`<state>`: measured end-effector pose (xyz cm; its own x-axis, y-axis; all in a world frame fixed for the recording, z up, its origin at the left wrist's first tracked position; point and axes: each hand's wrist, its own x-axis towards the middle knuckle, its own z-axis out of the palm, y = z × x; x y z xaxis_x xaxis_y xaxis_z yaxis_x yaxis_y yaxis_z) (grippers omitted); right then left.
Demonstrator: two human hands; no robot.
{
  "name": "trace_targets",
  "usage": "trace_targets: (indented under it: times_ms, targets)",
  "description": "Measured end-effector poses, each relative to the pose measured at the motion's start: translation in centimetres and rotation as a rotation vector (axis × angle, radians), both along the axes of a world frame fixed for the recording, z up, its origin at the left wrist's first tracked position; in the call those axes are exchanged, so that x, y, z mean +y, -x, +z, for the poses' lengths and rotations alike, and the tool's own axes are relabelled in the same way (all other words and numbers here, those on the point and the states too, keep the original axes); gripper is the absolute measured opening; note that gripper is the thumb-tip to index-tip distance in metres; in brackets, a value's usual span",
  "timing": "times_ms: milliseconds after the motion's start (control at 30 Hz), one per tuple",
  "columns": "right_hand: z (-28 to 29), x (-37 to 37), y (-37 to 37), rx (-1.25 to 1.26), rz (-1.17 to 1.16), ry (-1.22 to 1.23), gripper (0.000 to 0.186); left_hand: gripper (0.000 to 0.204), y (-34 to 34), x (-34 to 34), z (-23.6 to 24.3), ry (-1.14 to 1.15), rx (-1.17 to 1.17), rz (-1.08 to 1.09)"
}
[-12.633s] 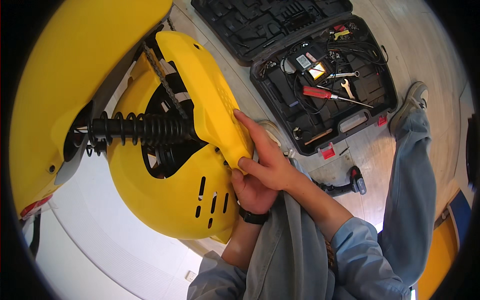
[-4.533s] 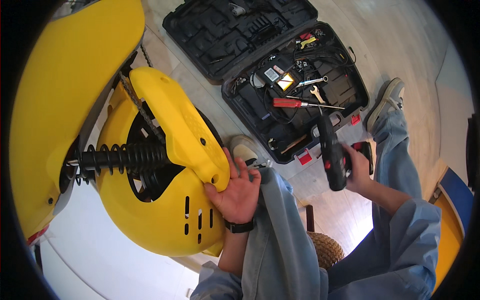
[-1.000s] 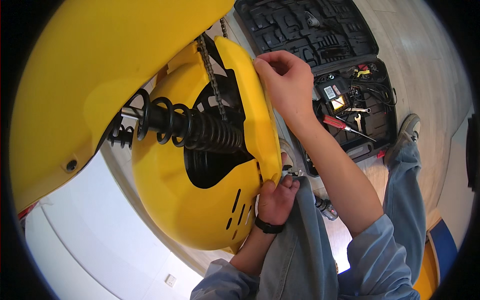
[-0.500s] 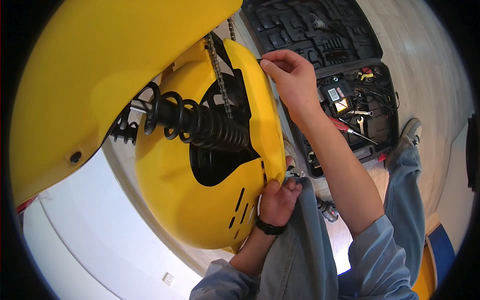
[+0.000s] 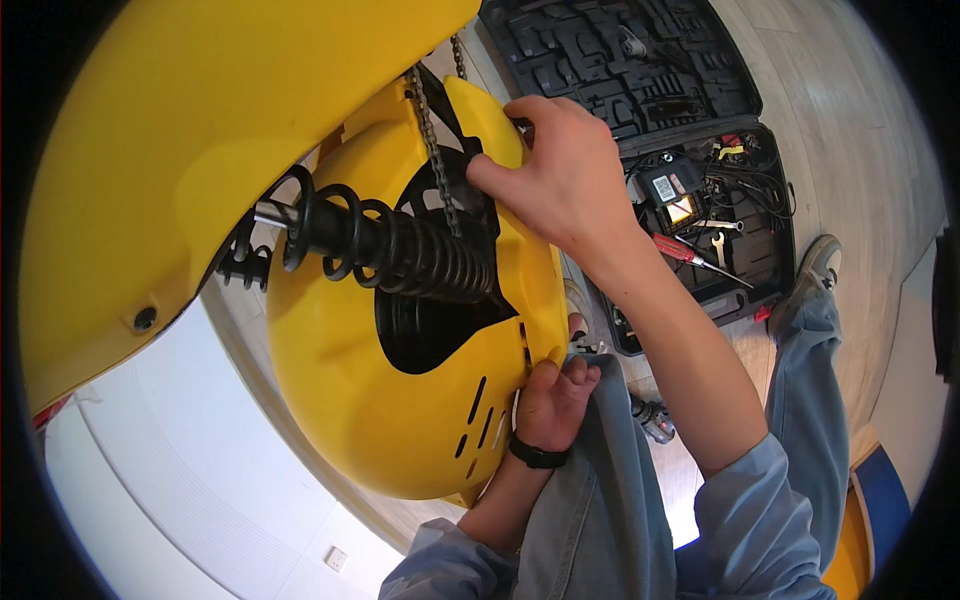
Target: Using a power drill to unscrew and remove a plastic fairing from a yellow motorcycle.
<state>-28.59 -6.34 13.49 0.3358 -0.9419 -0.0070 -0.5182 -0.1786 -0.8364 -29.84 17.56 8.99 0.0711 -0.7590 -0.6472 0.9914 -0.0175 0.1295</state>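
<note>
My right hand (image 5: pixel 560 175) is wrapped over the upper part of a narrow yellow cover (image 5: pixel 530 285), its thumb on the inner edge beside a hanging chain (image 5: pixel 435 150). Low on the same cover, my left hand (image 5: pixel 550 400) holds the bottom end from underneath, fingers curled and partly hidden. The cover lies along a rounded yellow housing (image 5: pixel 350 420) with slots and a black middle opening. A black coil-spring shock absorber (image 5: pixel 390 250) crosses that opening to a large yellow body panel (image 5: pixel 170 150) on the left.
An open black toolbox (image 5: pixel 755 270) on the floor holds a red-handled screwdriver (image 5: pixel 670 250), wrenches and cables. A dark tool (image 5: pixel 652 418), partly hidden, lies between my legs. A shoe (image 5: pixel 815 270) is at right, a blue-and-yellow board (image 5: pixel 880 500) at lower right.
The drill held in my right hand earlier has left it. In the last half second that hand has shifted from a pinch at the cover's outer edge to a wider grip across it.
</note>
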Motion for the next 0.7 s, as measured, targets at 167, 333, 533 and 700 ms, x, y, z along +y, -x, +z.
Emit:
trace_targets:
  times_ms: [167, 333, 533, 700]
  targets:
    - [1.1, 0.0, 0.3, 0.055, -0.082, 0.022, 0.048, 0.076, -0.1, 0.0, 0.0, -0.022, -0.027, -0.019]
    - [0.3, 0.2, 0.4, -0.033, -0.128, -0.010, 0.054, 0.076, -0.2, -0.1, 0.0, -0.032, -0.053, -0.022]
    - [0.4, 0.6, 1.0, -0.074, -0.152, -0.048, 0.057, 0.077, 0.2, -0.2, 0.1, -0.031, -0.038, -0.022]
    - [1.3, 0.7, 1.4, 0.021, -0.126, -0.074, 0.055, 0.077, 0.0, 0.0, 0.1, -0.040, -0.063, -0.017]
